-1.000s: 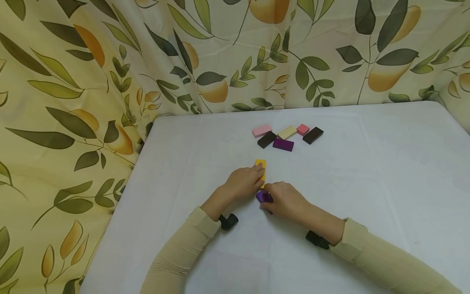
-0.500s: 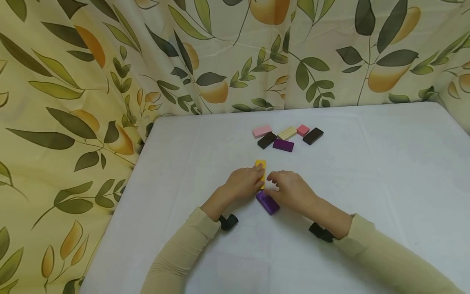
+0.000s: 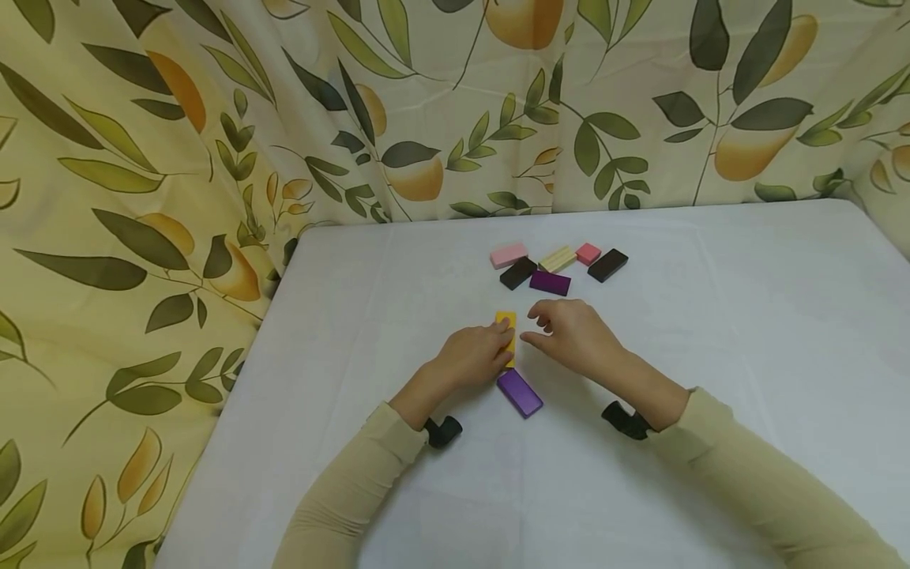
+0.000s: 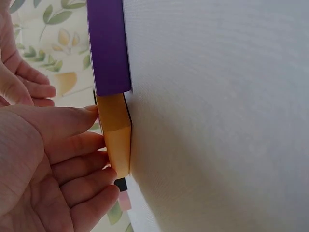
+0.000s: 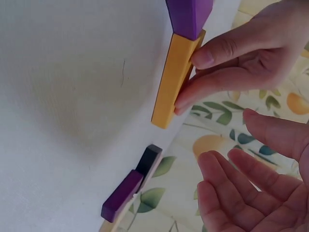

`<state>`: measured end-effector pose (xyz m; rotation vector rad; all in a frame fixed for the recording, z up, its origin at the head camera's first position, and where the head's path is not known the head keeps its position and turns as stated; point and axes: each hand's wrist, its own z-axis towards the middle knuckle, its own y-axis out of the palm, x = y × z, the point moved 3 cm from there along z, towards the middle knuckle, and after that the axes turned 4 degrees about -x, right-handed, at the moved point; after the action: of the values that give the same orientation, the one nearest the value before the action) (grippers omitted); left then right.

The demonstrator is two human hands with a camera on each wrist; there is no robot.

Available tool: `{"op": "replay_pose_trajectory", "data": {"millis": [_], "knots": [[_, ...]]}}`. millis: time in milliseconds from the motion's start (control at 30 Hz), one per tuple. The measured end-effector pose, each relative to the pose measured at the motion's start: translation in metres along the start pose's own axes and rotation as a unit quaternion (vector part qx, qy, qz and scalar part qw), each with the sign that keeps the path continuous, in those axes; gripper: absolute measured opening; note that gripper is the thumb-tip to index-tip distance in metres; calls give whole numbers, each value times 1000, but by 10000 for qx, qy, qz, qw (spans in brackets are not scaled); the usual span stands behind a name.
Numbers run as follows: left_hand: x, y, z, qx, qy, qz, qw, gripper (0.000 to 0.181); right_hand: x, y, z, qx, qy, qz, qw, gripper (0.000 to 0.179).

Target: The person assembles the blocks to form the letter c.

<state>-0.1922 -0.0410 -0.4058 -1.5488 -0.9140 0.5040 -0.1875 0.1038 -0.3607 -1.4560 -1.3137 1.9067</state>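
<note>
L hand: I read fingers extended, thumb & fingertips resting on top of the yellow blk, not clamped round it. Yellow blk pos.: flat on the white cloth, btwn the two hands, long axis running near to far.

R hand: thumb & fingers apart, fingers loosely bent, grip empty. Pos.: just right of the yellow blk, w/ a gap btwn.

Purple blk: on the cloth at the near end of the yellow blk, set at an angle, far end to the left, near end to the right. On both wrist cams I see the two ends meet; whether they actually touch or only line up, I can't confirm.

Far group, beyond both hands, left to right approx.: light pink blk; dark blk just near of it; maroon-purple blk, nearest of the grp.; cream blk w/ grooved top, just behind; small coral blk; second dark blk at far right of grp.

Ref. background: leaf-&-fruit print curtain along the far & left sides.
</note>
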Motion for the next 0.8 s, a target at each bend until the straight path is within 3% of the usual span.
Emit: {"op": "replay_pose_trajectory", "data": {"millis": [800], "knots": [[1,-2,0,-172,-90,181,9996,41,24,-22,27,321,68,-343,9989,24]]}}
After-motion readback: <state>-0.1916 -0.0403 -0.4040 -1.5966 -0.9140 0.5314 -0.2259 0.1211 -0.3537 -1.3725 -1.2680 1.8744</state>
